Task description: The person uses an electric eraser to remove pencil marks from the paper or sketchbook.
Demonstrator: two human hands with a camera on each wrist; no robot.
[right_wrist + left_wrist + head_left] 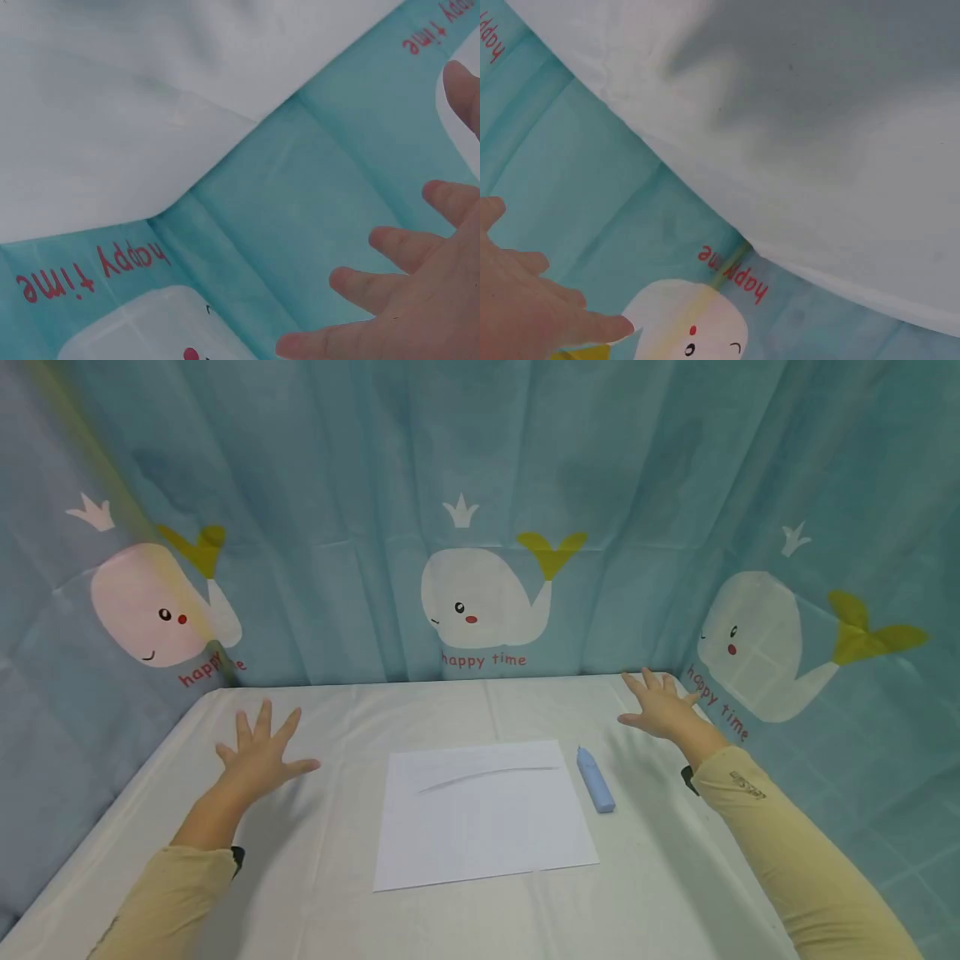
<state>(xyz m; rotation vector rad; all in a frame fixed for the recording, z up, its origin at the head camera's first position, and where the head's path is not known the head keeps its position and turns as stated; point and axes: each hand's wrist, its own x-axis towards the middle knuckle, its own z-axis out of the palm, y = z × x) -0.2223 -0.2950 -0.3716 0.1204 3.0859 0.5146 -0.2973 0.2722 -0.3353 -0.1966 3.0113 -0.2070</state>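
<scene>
A sheet of white paper (483, 835) lies on the table with one grey curved stroke across its upper part. Just right of it is a light blue, pen-like object (596, 781) with a narrow tip pointing to the back; its exact kind is unclear. My left hand (258, 760) hovers left of the paper, fingers spread, holding nothing. On the far right, my right hand (660, 706) is also raised with spread fingers, beyond the blue object and apart from it. Both wrist views show the spread fingers of the left hand (536, 300) and right hand (420, 277).
A white cloth covers the table (337, 893). Behind and along the sides hangs a blue-green curtain (315, 593) printed with whales. Shadows of both arms fall on the cloth.
</scene>
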